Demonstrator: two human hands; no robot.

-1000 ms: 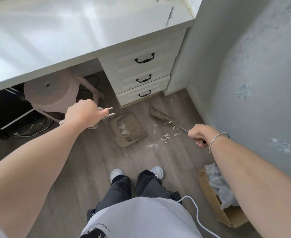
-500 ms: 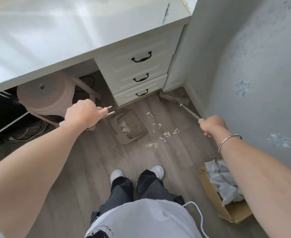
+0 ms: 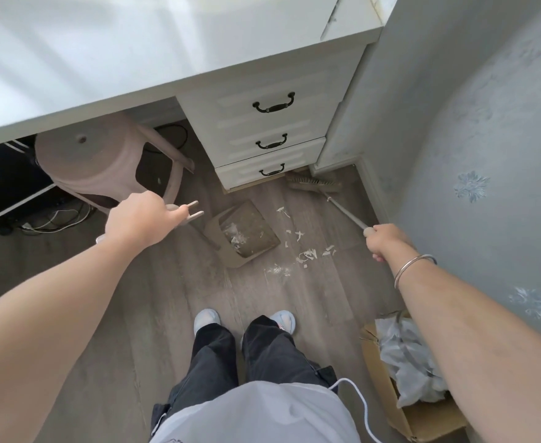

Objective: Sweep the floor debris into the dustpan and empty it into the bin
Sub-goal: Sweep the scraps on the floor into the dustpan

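A beige dustpan [image 3: 247, 231] stands on the grey wood floor with some white scraps inside. My left hand [image 3: 139, 219] is shut on the top of its long handle. Loose white debris [image 3: 306, 252] lies scattered just right of the pan's mouth. My right hand [image 3: 386, 239] grips the end of the broom handle. The broom head [image 3: 314, 183] rests on the floor in the corner by the bottom drawer, beyond the debris.
A white desk with a drawer unit [image 3: 272, 139] stands ahead. A pink plastic stool [image 3: 99, 158] is under it at left, with cables behind. The grey wall [image 3: 474, 155] closes the right side. A cardboard box bin [image 3: 413, 378] with a plastic liner sits at lower right. My feet [image 3: 243, 321] are mid-floor.
The broom head has swung from the debris beside the dustpan back into the corner by the drawers. My right hand moved right. The dustpan and left hand have barely moved.
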